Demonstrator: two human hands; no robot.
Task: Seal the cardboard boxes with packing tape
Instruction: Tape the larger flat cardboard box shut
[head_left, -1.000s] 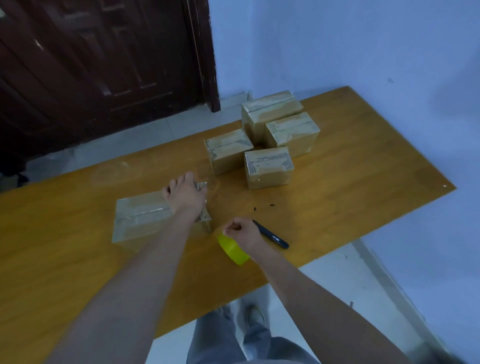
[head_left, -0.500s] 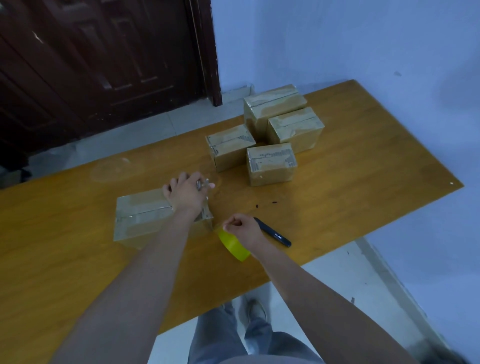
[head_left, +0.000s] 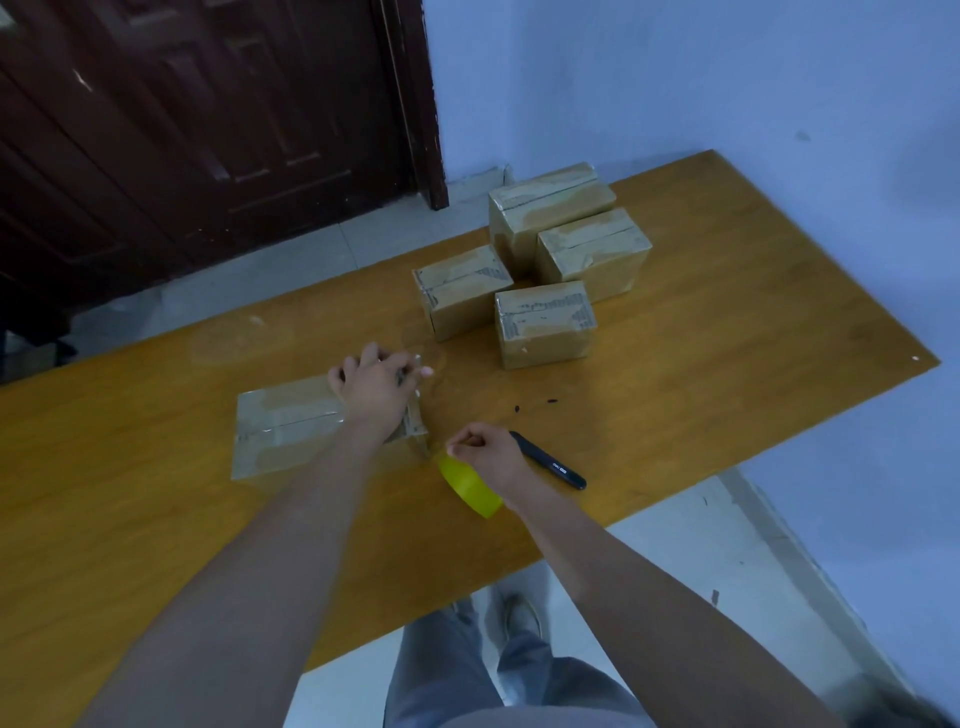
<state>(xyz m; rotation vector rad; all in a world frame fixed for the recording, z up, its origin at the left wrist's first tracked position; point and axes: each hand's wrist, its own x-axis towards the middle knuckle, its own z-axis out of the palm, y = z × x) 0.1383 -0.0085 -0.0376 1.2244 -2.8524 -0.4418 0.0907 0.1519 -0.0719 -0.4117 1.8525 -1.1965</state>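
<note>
The left hand (head_left: 375, 387) rests on the near cardboard box (head_left: 291, 431) on the counter (head_left: 727, 374), fingers curled at its far edge; the right hand (head_left: 485, 457) grips the yellow tape roll (head_left: 470, 491) just beside it. Slack tape could wrinkle or stick to itself — a loose pull would cause that. White writing on the pen-like tool (head_left: 548, 461) (too small) is unreadable.

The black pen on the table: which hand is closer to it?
Right. The right hand, gripping the yellow tape roll, sits right beside the pen; the left hand rests farther away on the box.
</note>
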